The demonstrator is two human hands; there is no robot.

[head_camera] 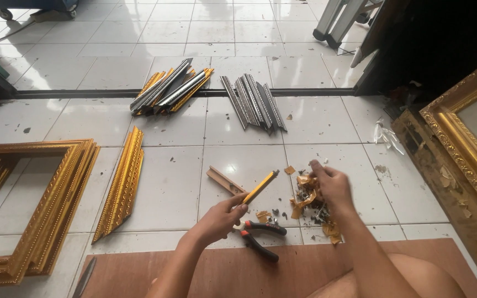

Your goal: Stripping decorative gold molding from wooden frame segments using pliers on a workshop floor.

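Your left hand [221,221] grips a yellow strip [260,186] whose long axis rises up and right toward the scrap pile [310,204]. Your right hand [331,185] rests on that pile, fingers curled; whether they pinch anything, I cannot tell. Pliers [259,237] lie just left of the pile.

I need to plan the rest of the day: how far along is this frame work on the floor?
Done, it seems: gold frames stand nested at left. In hand: the left hand holds a short yellow strip, while the right hand is at the scrap pile; pliers lie by it. Left: loose gold moulding and two bundles of cut strips lie unassembled.
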